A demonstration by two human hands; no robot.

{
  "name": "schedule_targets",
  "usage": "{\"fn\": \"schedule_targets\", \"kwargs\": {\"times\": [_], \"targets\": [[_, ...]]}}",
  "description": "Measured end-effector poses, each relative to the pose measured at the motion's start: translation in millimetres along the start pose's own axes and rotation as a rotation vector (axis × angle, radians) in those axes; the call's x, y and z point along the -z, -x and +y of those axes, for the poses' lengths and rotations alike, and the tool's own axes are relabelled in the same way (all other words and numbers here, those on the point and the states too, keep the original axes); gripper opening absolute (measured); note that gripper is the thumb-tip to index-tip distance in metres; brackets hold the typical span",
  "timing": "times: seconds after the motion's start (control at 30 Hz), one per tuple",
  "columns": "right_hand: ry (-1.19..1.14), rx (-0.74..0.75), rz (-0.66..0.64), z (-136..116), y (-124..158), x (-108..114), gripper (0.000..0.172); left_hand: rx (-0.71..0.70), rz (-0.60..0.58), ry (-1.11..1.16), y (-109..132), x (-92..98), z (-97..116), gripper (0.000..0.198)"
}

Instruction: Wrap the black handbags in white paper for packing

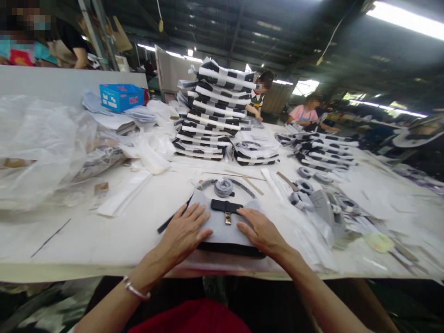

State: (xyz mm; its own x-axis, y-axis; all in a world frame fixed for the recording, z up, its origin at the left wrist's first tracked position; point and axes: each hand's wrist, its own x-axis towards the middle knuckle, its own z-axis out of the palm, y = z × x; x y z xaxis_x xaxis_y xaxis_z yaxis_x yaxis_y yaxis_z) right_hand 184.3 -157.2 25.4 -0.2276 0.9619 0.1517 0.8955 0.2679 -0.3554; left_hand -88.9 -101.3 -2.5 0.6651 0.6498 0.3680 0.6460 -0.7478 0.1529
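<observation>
A black bag (pixel 231 250) lies flat near the table's front edge, its front covered by a pale grey sheet (pixel 222 233). A black tab with a gold clasp (pixel 228 218) shows at its middle. Above the sheet sits a wrapped coiled strap (pixel 224 187), inside the curve of the wrapped handle (pixel 244 188). My left hand (pixel 190 226) rests flat on the left side of the sheet, fingers spread. On the right side lies my right hand (pixel 258 227), palm down, its thumb apart and its fingertips beside the black tab.
Behind the bag rises a tall stack of wrapped bags (pixel 211 111), with a lower stack (pixel 326 152) to the right. A tape dispenser (pixel 326 210) and wrapped coils stand at right. Clear plastic (pixel 45 148) and a blue box (pixel 121 97) lie left. Several people are beyond.
</observation>
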Motion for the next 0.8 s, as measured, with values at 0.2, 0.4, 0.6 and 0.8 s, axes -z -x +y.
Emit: {"fn": "schedule_targets", "kwargs": {"times": [0.2, 0.4, 0.6, 0.8], "targets": [[0.074, 0.298, -0.082, -6, 14, -3, 0.079, -0.141, -0.070, -0.070, 16, -1.9, -18, 0.060], [0.169, 0.303, -0.183, 0, 9, -17, 0.070, -0.167, -0.189, -0.184, -9, -7.2, 1, 0.070], [0.244, 0.293, -0.048, 15, -12, -34, 0.057, -0.304, -0.128, -0.246, -32, -51.6, -15, 0.067], [0.370, 0.248, 0.010, 16, -11, -16, 0.054, -0.292, 0.112, -0.240, -22, -83.0, -33, 0.076]]}}
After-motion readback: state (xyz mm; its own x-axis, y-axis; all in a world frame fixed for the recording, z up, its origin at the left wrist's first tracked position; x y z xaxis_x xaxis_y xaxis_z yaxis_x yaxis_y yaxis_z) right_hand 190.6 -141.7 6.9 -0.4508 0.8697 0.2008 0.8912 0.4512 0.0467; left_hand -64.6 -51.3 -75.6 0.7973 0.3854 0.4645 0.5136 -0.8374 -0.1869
